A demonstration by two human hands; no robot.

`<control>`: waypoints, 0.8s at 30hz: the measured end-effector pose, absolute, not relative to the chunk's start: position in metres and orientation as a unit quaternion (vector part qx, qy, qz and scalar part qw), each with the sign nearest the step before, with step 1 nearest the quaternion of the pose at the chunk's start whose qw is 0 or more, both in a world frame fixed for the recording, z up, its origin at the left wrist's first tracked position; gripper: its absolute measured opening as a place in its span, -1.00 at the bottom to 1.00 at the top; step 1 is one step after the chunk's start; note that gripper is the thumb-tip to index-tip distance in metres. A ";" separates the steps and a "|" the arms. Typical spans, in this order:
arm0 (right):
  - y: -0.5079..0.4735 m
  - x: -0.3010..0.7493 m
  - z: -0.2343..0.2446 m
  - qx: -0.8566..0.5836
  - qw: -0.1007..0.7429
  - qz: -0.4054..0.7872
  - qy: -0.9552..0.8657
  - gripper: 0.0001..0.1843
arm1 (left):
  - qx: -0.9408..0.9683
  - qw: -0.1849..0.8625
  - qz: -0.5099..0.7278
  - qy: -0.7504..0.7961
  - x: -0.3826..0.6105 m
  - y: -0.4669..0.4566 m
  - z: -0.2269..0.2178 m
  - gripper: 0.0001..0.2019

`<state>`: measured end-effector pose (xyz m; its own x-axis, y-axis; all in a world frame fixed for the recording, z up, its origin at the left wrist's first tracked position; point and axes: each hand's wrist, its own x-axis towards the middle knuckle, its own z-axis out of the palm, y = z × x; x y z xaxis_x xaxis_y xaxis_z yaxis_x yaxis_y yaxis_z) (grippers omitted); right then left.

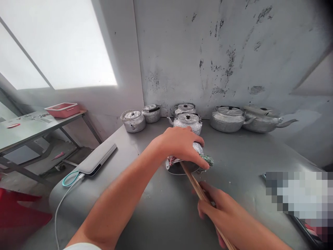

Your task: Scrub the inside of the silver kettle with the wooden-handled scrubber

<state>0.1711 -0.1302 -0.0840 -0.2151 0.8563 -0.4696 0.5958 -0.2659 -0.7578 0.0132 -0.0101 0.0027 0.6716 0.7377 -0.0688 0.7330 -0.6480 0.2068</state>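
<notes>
My left hand (182, 143) curls over a small silver kettle (198, 148), which is tipped with its dark open mouth towards me. The hand covers most of the kettle body. Green-and-white cord wrapping (207, 159) shows by my thumb, and a red-patterned piece with a metal end lies at the mouth's left side. In my right hand (217, 205), closed fingers grip a thin wooden stick (195, 184). Its far end reaches into the kettle's mouth, where the tip is hidden.
Behind the hands stand several silver kettles, among them a front one (187, 119) and a long-spouted one (262, 119) by the wall. A grey power bank (100, 159) with cables lies left. A pink basket (63, 110) sits on another table. A blurred-out object (299, 194) is at right.
</notes>
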 end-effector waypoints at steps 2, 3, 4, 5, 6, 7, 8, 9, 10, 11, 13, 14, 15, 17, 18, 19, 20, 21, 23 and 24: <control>-0.128 0.167 -0.082 -0.589 0.158 0.553 -0.568 -0.89 | 0.904 0.120 0.013 0.410 0.013 -0.011 0.003 -0.24; -0.128 0.165 -0.082 -0.582 0.168 0.573 -0.552 -0.88 | 0.901 0.131 0.015 0.414 0.012 -0.011 0.003 -0.26; -0.128 0.164 -0.082 -0.581 0.173 0.587 -0.537 -0.84 | 0.897 0.141 0.017 0.418 0.012 -0.011 0.003 -0.27; -0.130 0.163 -0.083 -0.585 0.176 0.594 -0.524 -0.81 | 0.894 0.149 0.019 0.422 0.012 -0.011 0.002 -0.29; -0.132 0.163 -0.084 -0.589 0.181 0.596 -0.515 -0.79 | 0.892 0.153 0.020 0.424 0.012 -0.011 0.002 -0.30; -0.134 0.162 -0.085 -0.592 0.190 0.595 -0.509 -0.78 | 0.892 0.150 0.020 0.426 0.012 -0.011 0.002 -0.29; -0.137 0.162 -0.086 -0.593 0.200 0.595 -0.504 -0.76 | 0.893 0.145 0.019 0.426 0.013 -0.011 0.002 -0.27; -0.140 0.161 -0.088 -0.594 0.209 0.596 -0.498 -0.71 | 0.895 0.137 0.018 0.425 0.013 -0.011 0.002 -0.25; -0.142 0.161 -0.088 -0.595 0.214 0.600 -0.490 -0.67 | 0.896 0.130 0.018 0.423 0.014 -0.010 0.001 -0.23; -0.145 0.160 -0.088 -0.598 0.209 0.604 -0.484 -0.62 | 0.899 0.124 0.019 0.420 0.015 -0.010 0.001 -0.22; -0.148 0.160 -0.086 -0.608 0.181 0.605 -0.481 -0.57 | 0.902 0.117 0.022 0.416 0.016 -0.009 0.000 -0.22; -0.149 0.160 -0.085 -0.613 0.169 0.601 -0.484 -0.54 | 0.902 0.115 0.023 0.415 0.016 -0.009 0.000 -0.23; -0.149 0.160 -0.083 -0.619 0.167 0.594 -0.487 -0.52 | 0.903 0.114 0.022 0.414 0.016 -0.009 0.000 -0.24; -0.149 0.160 -0.079 -0.632 0.182 0.576 -0.486 -0.51 | 0.903 0.115 0.019 0.413 0.017 -0.008 0.000 -0.26; -0.149 0.160 -0.078 -0.635 0.187 0.573 -0.483 -0.51 | 0.904 0.116 0.018 0.411 0.017 -0.008 0.000 -0.27; -0.148 0.160 -0.077 -0.633 0.184 0.576 -0.483 -0.51 | 0.905 0.117 0.018 0.409 0.017 -0.008 0.000 -0.27; -0.148 0.160 -0.076 -0.631 0.176 0.581 -0.483 -0.51 | 0.905 0.117 0.019 0.408 0.017 -0.008 0.001 -0.27; -0.148 0.160 -0.076 -0.629 0.171 0.584 -0.483 -0.51 | 0.905 0.117 0.021 0.408 0.017 -0.008 0.001 -0.27; -0.147 0.159 -0.077 -0.631 0.183 0.580 -0.482 -0.52 | 0.904 0.117 0.021 0.410 0.017 -0.009 0.001 -0.29; -0.147 0.159 -0.079 -0.633 0.197 0.575 -0.479 -0.52 | 0.904 0.116 0.019 0.412 0.017 -0.009 0.001 -0.30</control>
<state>0.1586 -0.1472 -0.0786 -0.1203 0.8339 -0.5387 0.3802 -0.4626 -0.8010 0.0172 -0.0089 0.0011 0.6597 0.7490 -0.0612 0.7402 -0.6336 0.2250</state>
